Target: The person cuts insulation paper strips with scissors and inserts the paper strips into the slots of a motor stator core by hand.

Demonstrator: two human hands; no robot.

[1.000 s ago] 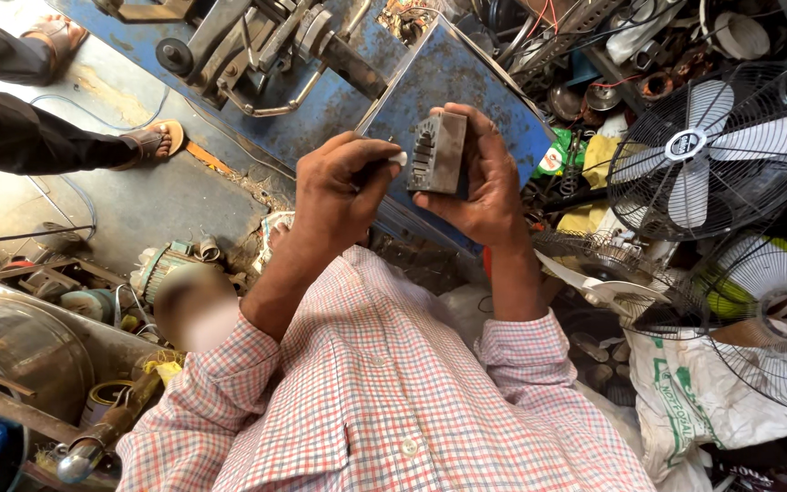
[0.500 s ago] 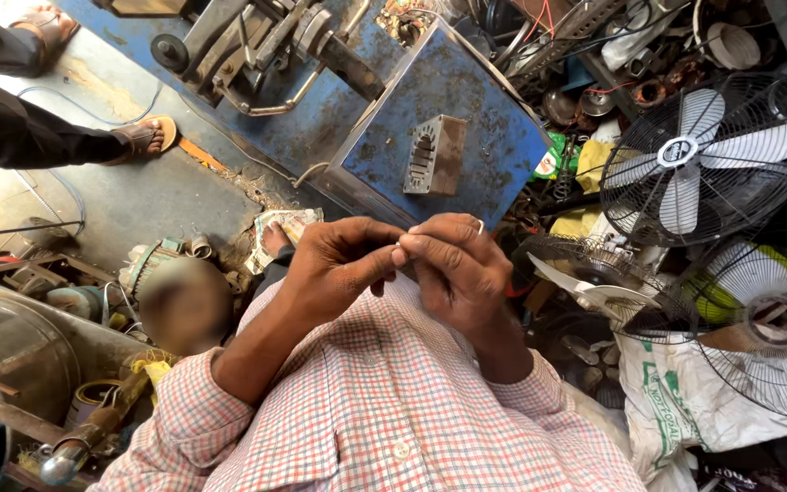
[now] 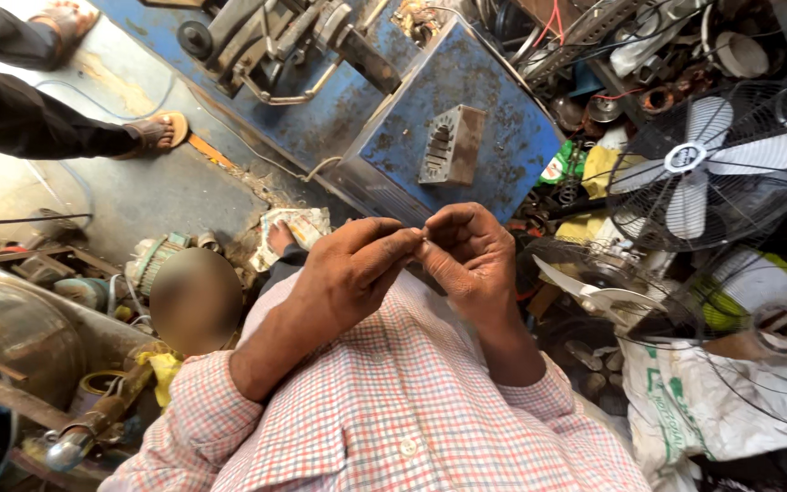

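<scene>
My left hand [image 3: 357, 264] and my right hand [image 3: 468, 255] meet fingertip to fingertip in front of my chest, above my checked shirt. The thumbs and forefingers are pinched together at one point; whether anything tiny sits between them I cannot make out. Beyond the hands, a grey metal block with slots [image 3: 453, 144] lies on the tilted top of a blue metal box [image 3: 503, 118]. Neither hand touches the block.
A person sits low at my left [image 3: 195, 301]. Another person's sandalled foot [image 3: 161, 132] stands on the floor at the upper left. A blue machine [image 3: 302, 55] lies behind the box. A caged fan [image 3: 712, 164], a white sack [image 3: 712, 401] and scrap parts crowd the right.
Both hands let go of the metal block on the blue box and drew back toward my chest, where their fingertips now meet. The block stays on the box.
</scene>
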